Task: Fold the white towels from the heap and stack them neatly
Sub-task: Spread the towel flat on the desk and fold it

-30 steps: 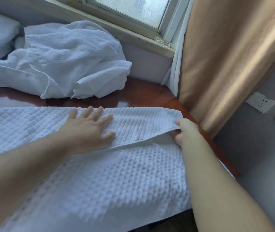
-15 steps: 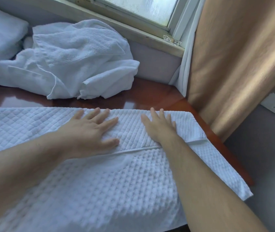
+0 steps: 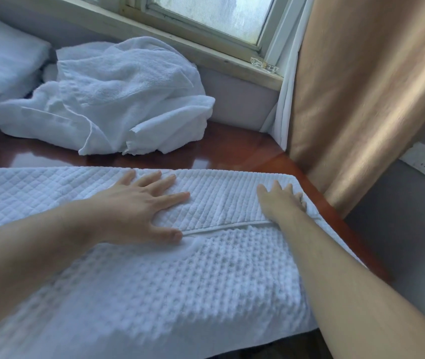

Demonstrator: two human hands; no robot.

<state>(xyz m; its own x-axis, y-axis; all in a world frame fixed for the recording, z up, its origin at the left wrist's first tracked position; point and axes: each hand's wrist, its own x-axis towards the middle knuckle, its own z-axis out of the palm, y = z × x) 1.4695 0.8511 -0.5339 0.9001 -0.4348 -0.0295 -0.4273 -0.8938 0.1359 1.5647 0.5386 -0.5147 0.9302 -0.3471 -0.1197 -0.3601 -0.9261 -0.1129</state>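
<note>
L hand flat, fingers spread, palm down on folded-over flap, prob. pinning it so fold wouldn't spring back. R hand also flat, gripping nothing, at flap's R end by bench edge; looked like squaring corner. Waffle towel lay across bench, near side hanging off front; first fold only, judged. Heap of unfolded towels sat behind, under window, apart from work area.

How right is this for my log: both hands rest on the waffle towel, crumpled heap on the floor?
Head view: the crumpled heap lies on the wooden table, not the floor. The left hand and right hand do rest on the waffle towel.
</note>
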